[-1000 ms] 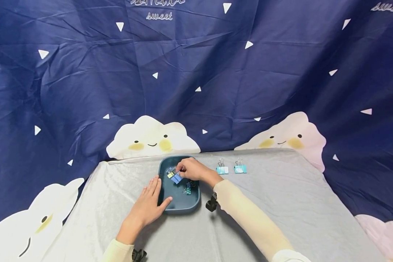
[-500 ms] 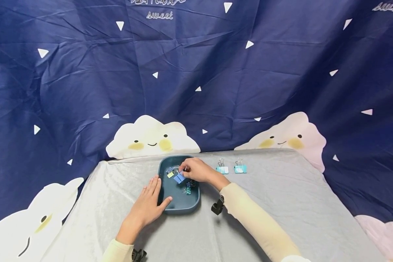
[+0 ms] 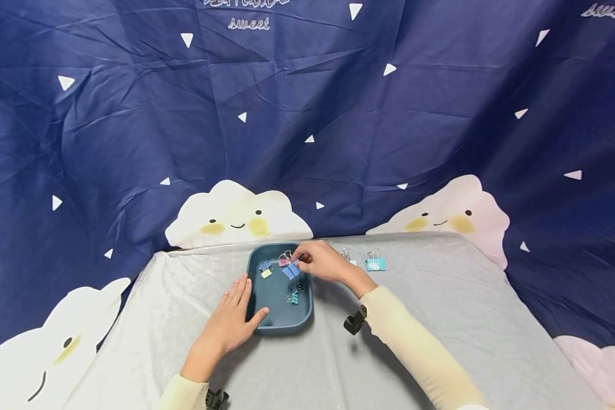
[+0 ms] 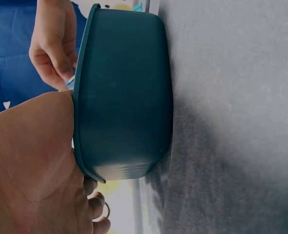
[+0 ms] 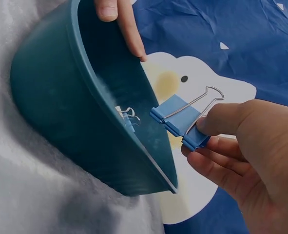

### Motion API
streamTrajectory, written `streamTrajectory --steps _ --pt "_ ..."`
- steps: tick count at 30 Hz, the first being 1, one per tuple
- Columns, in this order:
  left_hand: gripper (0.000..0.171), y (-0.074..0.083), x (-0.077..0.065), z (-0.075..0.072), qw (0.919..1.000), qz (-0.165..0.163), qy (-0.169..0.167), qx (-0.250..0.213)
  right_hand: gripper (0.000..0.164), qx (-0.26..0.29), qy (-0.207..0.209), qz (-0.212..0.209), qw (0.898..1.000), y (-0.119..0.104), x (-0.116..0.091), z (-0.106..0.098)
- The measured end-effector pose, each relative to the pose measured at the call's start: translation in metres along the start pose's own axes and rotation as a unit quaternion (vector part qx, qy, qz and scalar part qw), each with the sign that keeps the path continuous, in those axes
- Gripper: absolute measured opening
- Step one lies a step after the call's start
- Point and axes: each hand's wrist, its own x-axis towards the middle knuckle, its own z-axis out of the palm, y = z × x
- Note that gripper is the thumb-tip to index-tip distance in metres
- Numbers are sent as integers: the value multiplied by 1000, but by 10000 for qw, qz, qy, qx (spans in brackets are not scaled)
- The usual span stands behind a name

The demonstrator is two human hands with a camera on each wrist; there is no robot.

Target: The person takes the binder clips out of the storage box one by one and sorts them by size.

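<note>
My right hand [image 3: 324,261] pinches a blue binder clip [image 5: 185,122] by one end, between thumb and fingers. In the right wrist view its wire handle stands up and the clip hangs at the rim of a dark teal bin [image 5: 56,97]. My left hand [image 3: 230,316] rests on the bin's left rim, fingers straight along it and the thumb across the near left corner. Inside the bin lie a yellow binder clip [image 3: 266,274], a small blue one [image 3: 265,265], a pink one [image 3: 284,262] and a teal one [image 3: 294,299] beside a dark blue one.
Right of the bin, a turquoise binder clip [image 3: 376,264] stands on the grey cloth [image 3: 441,307] with its handles up. Another clip [image 3: 352,262] beside it is partly hidden by my right hand. A navy curtain [image 3: 359,142] with clouds hangs behind the table.
My right hand has moved right with the blue binder clip, from the bin's middle towards its right rim. The pink clip has come into view. My left hand has stayed put.
</note>
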Motion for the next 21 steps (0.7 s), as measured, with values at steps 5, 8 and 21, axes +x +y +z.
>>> streamTrajectory --steps 5,8,21 --pt "90 -1 0 2 10000 39 55 -16 17 -79 243 -81 9996 3 -7 -9" --pt "91 -3 1 4 9999 50 86 -30 16 -45 388 -102 9992 6 -12 -14" --pt "92 -2 0 3 10000 42 58 -19 14 163 926 66 9955 18 -46 -39"
